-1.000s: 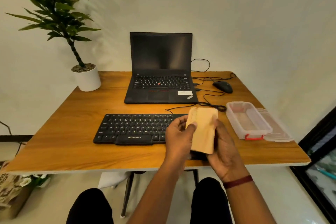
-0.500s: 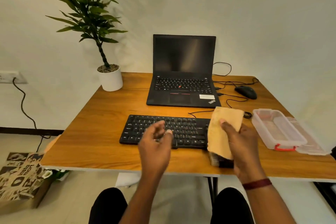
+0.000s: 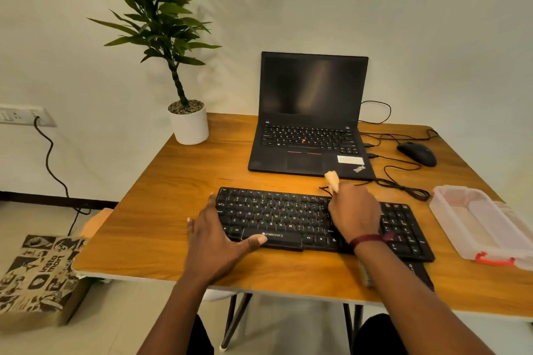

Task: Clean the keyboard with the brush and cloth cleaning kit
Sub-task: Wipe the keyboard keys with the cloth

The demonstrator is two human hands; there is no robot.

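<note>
Grip of the right hand (image 3: pixel 354 212), clamped on a crumpled tan cloth (image 3: pixel 331 179), presses mid-right on the black wired plastic keyboard (image 3: pixel 288 216) lying on the wooden surface (image 3: pixel 173 210), while the left hand (image 3: pixel 213 242), fingers spread apart, braces its left end; a hard wipe could skid the keyboard or snag keycaps.

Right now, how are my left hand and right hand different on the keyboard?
The left hand lies open, fingers spread at the keyboard's left end, thumb at the space bar; the right hand is curled over keys right of the middle. The left hand holds nothing; the right hand grips the cloth, its tip poking out past the fingers. Both are at the same keyboard.
</note>
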